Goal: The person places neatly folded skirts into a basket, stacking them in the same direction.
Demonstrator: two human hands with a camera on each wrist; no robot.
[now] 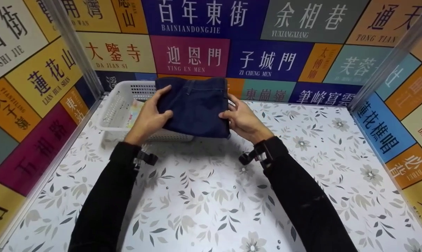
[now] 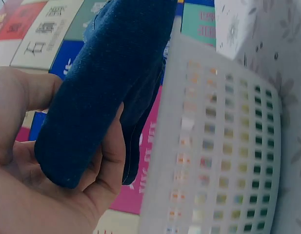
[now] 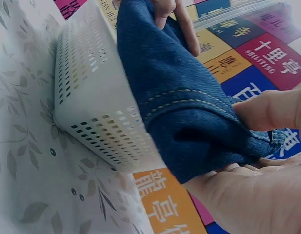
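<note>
A dark blue pair of folded jeans (image 1: 196, 108), with a belt loop at the top edge, is held up over the front right part of a white basket (image 1: 107, 105). My left hand (image 1: 149, 115) grips the left side, thumb on the near face. On the opposite side, my right hand (image 1: 244, 119) pinches the edge between thumb and fingers. The left wrist view shows a thick fold of the jeans (image 2: 101, 92) between thumb and fingers. Double stitching runs across the denim (image 3: 189, 102) in the right wrist view.
Inside the basket lies something light and multicoloured (image 1: 135, 112), partly hidden by my left hand and the jeans. The table (image 1: 203, 196) has a leaf-and-flower cover. Panels with large characters (image 1: 189, 56) wall it at the back and both sides.
</note>
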